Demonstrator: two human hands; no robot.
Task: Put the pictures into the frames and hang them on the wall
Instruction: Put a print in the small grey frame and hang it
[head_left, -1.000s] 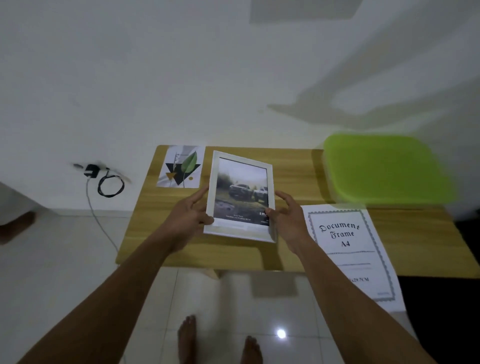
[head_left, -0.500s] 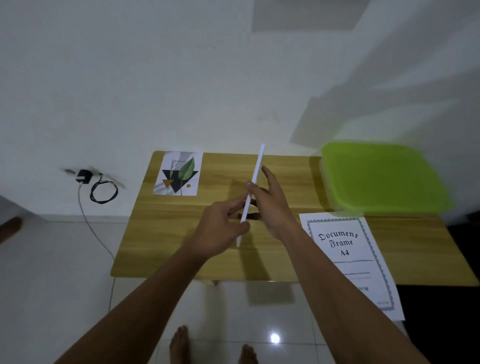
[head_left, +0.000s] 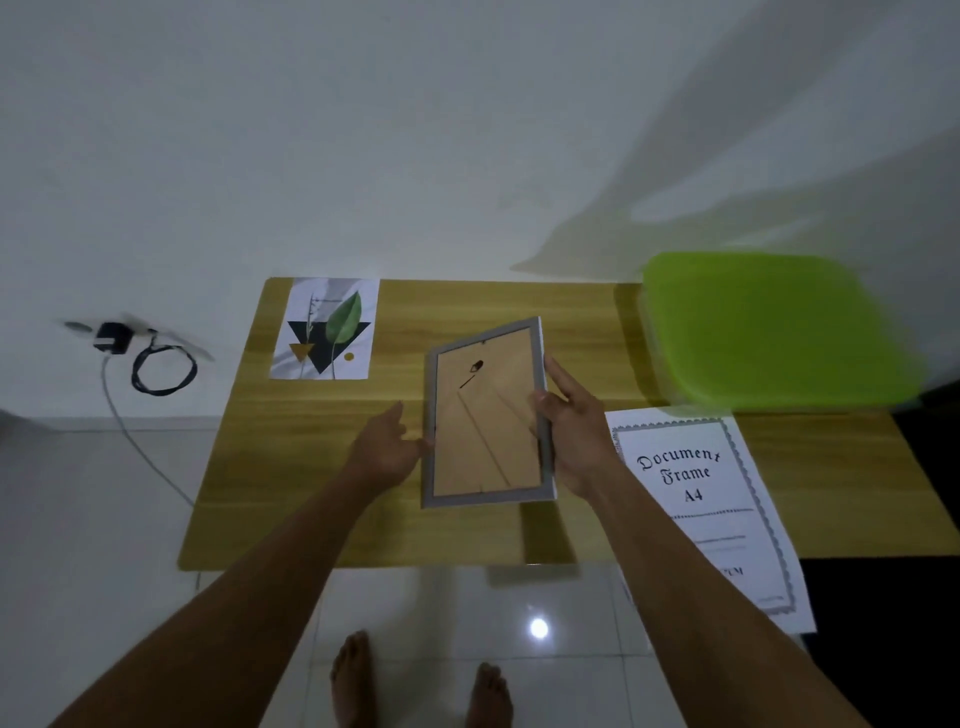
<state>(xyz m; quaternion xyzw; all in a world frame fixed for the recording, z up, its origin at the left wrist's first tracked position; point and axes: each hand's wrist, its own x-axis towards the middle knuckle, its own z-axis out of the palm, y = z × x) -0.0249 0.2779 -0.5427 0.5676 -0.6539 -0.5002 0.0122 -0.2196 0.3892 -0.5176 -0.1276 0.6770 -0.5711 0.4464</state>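
Note:
A white picture frame (head_left: 485, 421) is held tilted above the wooden table (head_left: 322, 499), its brown backing board facing me. My right hand (head_left: 574, 441) grips the frame's right edge, thumb on the back and fingers behind. My left hand (head_left: 387, 449) touches the frame's left edge with its fingers relaxed. A leaf print (head_left: 326, 328) lies flat at the table's far left corner. A white sheet reading "Document Frame A4" (head_left: 704, 499) lies at the right and hangs over the front edge.
A green plastic lid or tray (head_left: 774, 327) sits at the table's far right against the white wall (head_left: 415, 130). A black charger with a coiled cable (head_left: 156, 358) lies on the tiled floor to the left. My bare feet (head_left: 421, 686) stand by the front edge.
The frame has been turned over: a second ago its car picture faced me, half a second ago it was edge-on, and now its brown back faces me.

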